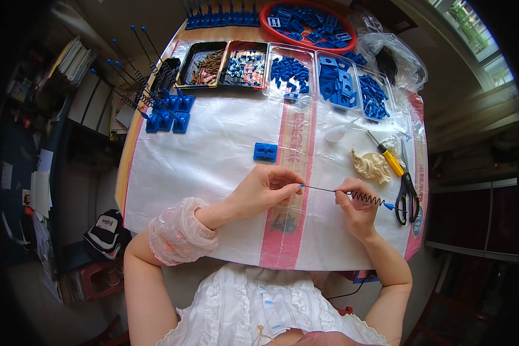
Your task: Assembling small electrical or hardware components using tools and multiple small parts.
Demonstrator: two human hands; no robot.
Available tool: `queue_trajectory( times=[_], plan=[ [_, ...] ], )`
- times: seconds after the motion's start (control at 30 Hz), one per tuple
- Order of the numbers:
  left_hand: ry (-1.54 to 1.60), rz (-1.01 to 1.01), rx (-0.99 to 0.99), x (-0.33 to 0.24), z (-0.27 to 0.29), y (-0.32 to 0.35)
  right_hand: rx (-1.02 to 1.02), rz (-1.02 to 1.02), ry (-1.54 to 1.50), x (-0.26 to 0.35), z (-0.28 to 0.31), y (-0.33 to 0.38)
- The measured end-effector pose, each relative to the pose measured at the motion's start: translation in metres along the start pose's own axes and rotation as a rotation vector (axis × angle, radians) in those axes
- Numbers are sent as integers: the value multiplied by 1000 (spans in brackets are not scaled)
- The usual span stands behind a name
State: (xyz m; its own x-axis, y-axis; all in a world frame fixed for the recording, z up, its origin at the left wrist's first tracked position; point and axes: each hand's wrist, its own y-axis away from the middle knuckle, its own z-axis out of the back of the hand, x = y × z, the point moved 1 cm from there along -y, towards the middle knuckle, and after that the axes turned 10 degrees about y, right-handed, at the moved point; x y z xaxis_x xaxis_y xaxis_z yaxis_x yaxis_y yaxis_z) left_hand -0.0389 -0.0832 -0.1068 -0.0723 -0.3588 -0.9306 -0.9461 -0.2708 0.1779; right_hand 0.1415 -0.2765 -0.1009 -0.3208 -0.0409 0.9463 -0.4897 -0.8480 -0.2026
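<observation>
Between my two hands a thin black rod with a coiled spring point(364, 197) lies roughly level above the table. My left hand point(267, 189) pinches the small blue tip at the rod's left end. Thumb and fingers of my right hand point(356, 203) close around the rod beside the coil. A blue cone-shaped piece point(389, 206) sits at the spring's right end, close to the black scissors point(407, 199). Just beyond my left hand rests a single blue plastic base point(265, 151), touched by neither hand.
Trays of brass-coloured screws point(207, 68), nuts point(245, 68) and blue parts point(290, 74) line the back, before a red basin point(264, 17). Finished-looking spring rods on blue bases point(170, 112) stand at the left. A yellow-handled screwdriver point(392, 161) and crumpled cream piece point(370, 166) lie right.
</observation>
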Motion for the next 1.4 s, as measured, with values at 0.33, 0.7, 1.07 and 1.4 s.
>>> queue_trajectory(
  times=[0.33, 0.7, 1.07, 1.4],
  plan=[
    [-16, -30, -4, 0, 0, 0, 7, 14, 6, 3, -1, 0],
    [64, 11, -25, -1, -2, -1, -15, -8, -5, 1, 0, -1],
    [37, 14, 21, 1, 0, 0, 5, 16, 12, -1, 0, 1],
    [-12, 11, 52, 3, 0, 0, -5, -30, -67, 0, -1, 1]
  ],
)
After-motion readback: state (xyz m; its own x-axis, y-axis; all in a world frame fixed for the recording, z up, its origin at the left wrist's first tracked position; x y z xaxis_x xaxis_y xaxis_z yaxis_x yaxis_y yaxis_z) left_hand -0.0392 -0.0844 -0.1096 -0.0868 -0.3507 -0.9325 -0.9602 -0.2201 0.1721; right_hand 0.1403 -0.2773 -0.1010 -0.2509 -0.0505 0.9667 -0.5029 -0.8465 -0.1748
